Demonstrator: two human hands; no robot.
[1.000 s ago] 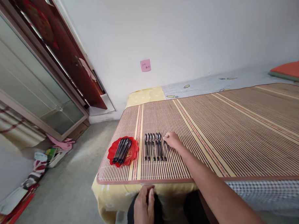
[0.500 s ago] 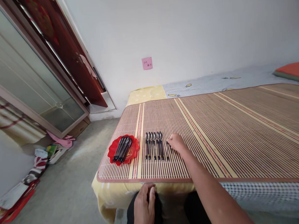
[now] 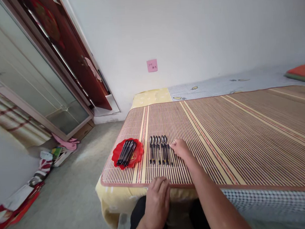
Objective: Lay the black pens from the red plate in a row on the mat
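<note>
Striped mat (image 3: pixel 218 132) below, the right hand (image 3: pixel 180 149) pinches the end pen (image 3: pixel 170 157) (near its far end) between fingers (image 3: pixel 173 145).

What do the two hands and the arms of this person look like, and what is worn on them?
The left hand and the right hand have no gloves, and no ring or watch can be seen. Neither visible forearm shows a sleeve. Beneath them, black cloth covers the legs.
</note>
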